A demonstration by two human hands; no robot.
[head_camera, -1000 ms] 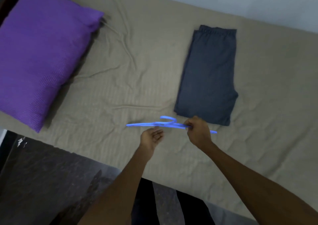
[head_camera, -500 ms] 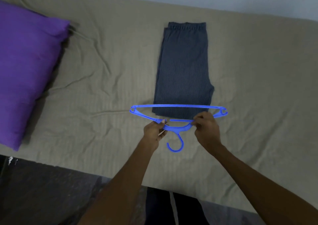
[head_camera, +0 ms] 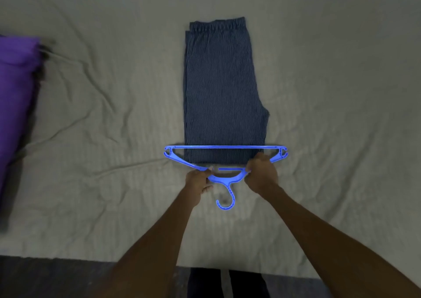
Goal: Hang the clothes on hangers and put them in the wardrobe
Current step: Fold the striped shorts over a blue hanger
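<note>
Striped shorts (head_camera: 224,88) lie folded flat at centre frame on the beige bedsheet (head_camera: 330,92), waistband toward the top edge. Blue hanger (head_camera: 224,179) lies over the lower hem of the shorts, its long bar crossing the fabric, hook pointing toward the bottom of the frame. Left hand (head_camera: 197,181) pinches the left shoulder of the hanger beside the neck, fingers curled. Right hand (head_camera: 261,174) grips the right shoulder, fingers closed around it, knuckles up. Both forearms extend from the bottom edge, converging. Purple pillow (head_camera: 16,115) occupies the left edge.
</note>
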